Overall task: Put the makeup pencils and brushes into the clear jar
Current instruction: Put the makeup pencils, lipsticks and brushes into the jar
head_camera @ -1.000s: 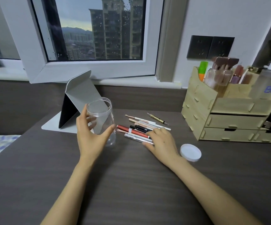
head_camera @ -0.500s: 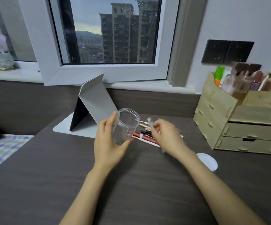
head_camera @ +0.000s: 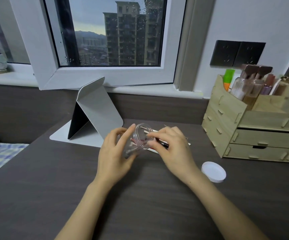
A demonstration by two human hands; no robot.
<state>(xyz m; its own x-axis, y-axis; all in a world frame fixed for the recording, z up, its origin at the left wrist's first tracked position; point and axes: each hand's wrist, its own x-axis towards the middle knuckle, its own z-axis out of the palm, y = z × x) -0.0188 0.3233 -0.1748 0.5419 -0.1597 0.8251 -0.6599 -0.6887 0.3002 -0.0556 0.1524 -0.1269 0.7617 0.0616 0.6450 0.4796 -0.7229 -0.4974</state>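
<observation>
Pencils [head_camera: 162, 144] between right-hand fingers [head_camera: 151, 135] at jar [head_camera: 140, 137] mouth.

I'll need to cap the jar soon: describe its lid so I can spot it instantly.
Start at the wooden drawer organizer on the right side of the dark desk. Just in front of its lower left corner, right of the right hand, lies the lid: a flat white round disc, the only white round thing there.

Two bare forearms, no sleeves in view. Left hand [head_camera: 113, 158] and right hand [head_camera: 174, 151]: no rings, watch or bracelet, nails short, unpainted.
</observation>
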